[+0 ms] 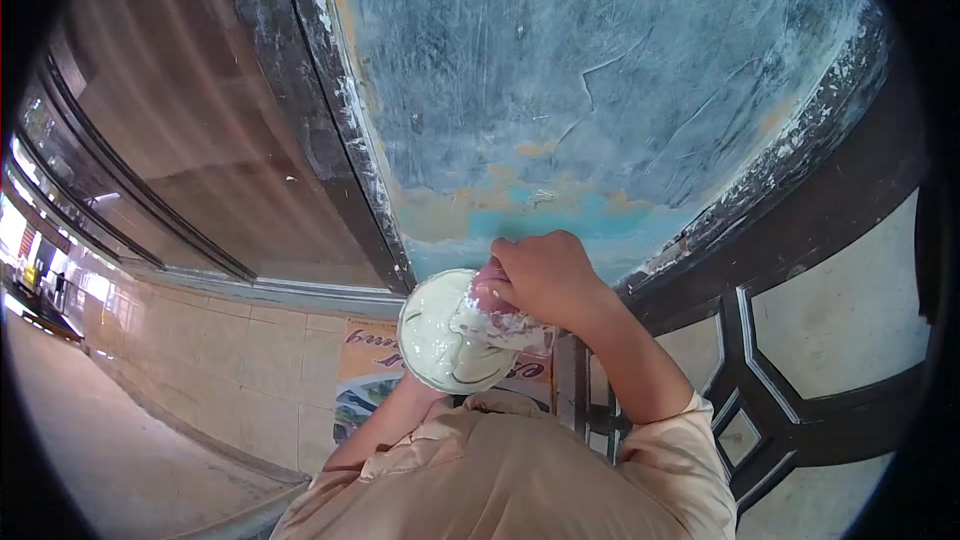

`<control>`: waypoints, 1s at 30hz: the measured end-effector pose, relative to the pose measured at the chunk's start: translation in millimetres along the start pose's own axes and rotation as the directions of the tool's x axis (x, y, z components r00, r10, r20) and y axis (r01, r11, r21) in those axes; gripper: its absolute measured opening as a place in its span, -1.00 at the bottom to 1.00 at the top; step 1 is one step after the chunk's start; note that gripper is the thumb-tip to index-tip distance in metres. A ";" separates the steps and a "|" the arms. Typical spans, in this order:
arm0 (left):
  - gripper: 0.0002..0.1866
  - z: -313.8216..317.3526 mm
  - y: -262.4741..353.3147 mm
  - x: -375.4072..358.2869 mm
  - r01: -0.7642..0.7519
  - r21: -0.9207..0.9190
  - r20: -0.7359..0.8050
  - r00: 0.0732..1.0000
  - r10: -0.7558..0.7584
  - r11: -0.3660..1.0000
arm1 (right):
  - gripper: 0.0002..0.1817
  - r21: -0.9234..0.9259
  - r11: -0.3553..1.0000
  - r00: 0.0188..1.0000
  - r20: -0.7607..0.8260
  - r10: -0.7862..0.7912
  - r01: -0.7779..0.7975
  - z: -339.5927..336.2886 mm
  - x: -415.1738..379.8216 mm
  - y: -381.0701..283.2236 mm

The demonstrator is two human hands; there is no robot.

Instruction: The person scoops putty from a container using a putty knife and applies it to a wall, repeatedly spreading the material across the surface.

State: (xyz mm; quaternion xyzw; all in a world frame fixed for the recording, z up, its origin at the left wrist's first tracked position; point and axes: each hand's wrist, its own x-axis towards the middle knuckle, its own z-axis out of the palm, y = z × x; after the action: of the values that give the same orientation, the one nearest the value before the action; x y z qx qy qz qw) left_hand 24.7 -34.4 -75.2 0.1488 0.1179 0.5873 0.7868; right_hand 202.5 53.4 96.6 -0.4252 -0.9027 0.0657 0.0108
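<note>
A round tub [407,365] filled with thick white paste [432,325] is held in front of my body. My left hand [428,392] supports it from below, its fingers mostly hidden by the tub. My right hand [548,275] is closed over the tub's right side, gripping a pinkish tool [492,292] smeared with the paste. The tool's wet, partly see-through end [540,339] lies at the rim; its exact kind is hard to make out. Just beyond the hands is a blue-grey wall panel [560,90], with scuffed patches and turquoise and tan areas low down.
Dark frames with white smears border the panel, and a brown glass pane [230,140] stands to the left. A dark metal grille [770,380] is at the right. Below the tub lies a printed orange sheet [365,345] on the tiled floor [230,360].
</note>
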 end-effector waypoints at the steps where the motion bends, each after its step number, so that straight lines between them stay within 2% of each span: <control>1: -0.40 -0.7 0.4 0.2 0.003 -0.010 0.006 1.000 -0.003 1.000 | -0.61 -0.002 1.000 1.000 -0.001 0.000 0.000 -5.5 -2.1 0.4; 3: -0.40 -2.1 -0.3 0.4 0.006 -0.035 0.016 1.000 -0.006 0.999 | -0.61 0.015 0.998 0.994 -0.092 0.059 -0.058 -17.4 -7.9 3.3; 4: -0.40 -2.9 -1.3 0.0 0.010 -0.049 0.019 1.000 -0.009 0.999 | -0.61 0.085 0.996 0.989 -0.147 0.020 -0.008 -14.6 -8.8 3.0; 7: -0.40 -4.5 -2.6 -1.3 0.034 -0.078 0.030 0.999 -0.032 0.996 | -0.62 -0.015 1.000 0.999 -0.049 0.004 -0.005 2.0 -3.4 -5.5; 9: -0.40 -4.0 -1.7 1.8 0.050 -0.094 0.045 0.998 -0.046 0.994 | -0.63 -0.027 0.999 0.998 -0.054 0.027 -0.029 -2.2 -3.9 0.7; 11: -0.40 -4.5 -2.4 3.3 0.056 -0.116 0.054 0.997 -0.050 0.992 | -0.63 0.109 0.991 0.991 -0.107 0.084 -0.073 -10.6 -8.2 4.7; 15: -0.40 -5.8 -3.6 2.1 0.073 -0.158 0.065 0.996 -0.064 0.985 | -0.63 0.007 0.998 0.996 -0.064 0.055 -0.055 2.0 -7.6 6.6; 17: -0.40 -6.4 -3.1 3.7 0.076 -0.179 0.073 0.995 -0.064 0.981 | -0.62 0.150 0.988 0.970 -0.236 0.060 -0.025 -7.3 -14.2 13.3; 19: -0.40 -7.5 -2.0 2.0 0.074 -0.200 0.073 0.996 -0.060 0.977 | -0.65 0.213 0.976 0.960 -0.266 0.092 -0.035 -10.7 -20.7 19.7; 20: -0.40 -5.2 1.6 0.3 0.116 -0.286 0.049 0.993 -0.107 0.951 | -0.68 0.238 0.971 0.935 -0.349 0.059 0.028 -6.7 -26.1 23.9; 21: -0.40 -1.6 4.3 0.3 0.115 -0.285 0.049 0.993 -0.105 0.952 | -0.70 0.255 0.963 0.902 -0.431 0.029 0.092 -2.3 -30.9 28.8; 22: -0.40 2.7 6.5 0.3 0.113 -0.286 0.071 0.993 -0.097 0.951 | -0.70 0.254 0.963 0.902 -0.431 0.027 0.093 4.9 -33.8 34.8; 24: -0.40 13.3 9.4 -4.2 0.092 -0.238 0.098 0.993 -0.070 0.967 | -0.70 0.525 0.843 0.906 -0.404 0.125 0.118 30.5 -36.3 47.0; 25: -0.40 8.0 9.2 -5.5 0.090 -0.237 0.098 0.993 -0.069 0.967 | -0.70 0.526 0.842 0.906 -0.405 0.124 0.120 44.5 -37.1 51.6; 27: -0.42 -6.3 8.3 -8.7 0.122 -0.291 0.020 0.992 -0.121 0.949 | -0.74 0.630 0.776 0.905 -0.328 0.269 -0.002 79.5 -38.7 58.8; 28: -0.44 -1.8 9.4 -10.6 -0.069 0.260 0.014 0.998 0.068 0.963 | -0.73 0.707 0.708 0.895 -0.322 0.309 0.010 105.1 -37.5 61.2; 30: -0.46 0.8 12.6 -14.4 -0.127 0.330 0.056 0.992 0.115 0.935 | -0.73 0.752 0.659 0.898 -0.289 0.331 -0.001 131.3 -32.4 57.3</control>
State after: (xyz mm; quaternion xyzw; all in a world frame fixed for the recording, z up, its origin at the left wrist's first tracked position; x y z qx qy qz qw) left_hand 9.8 -44.9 -69.6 0.2969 0.1919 0.6034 0.7148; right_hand 257.2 50.1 -39.6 -0.4710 -0.7326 0.3349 0.3595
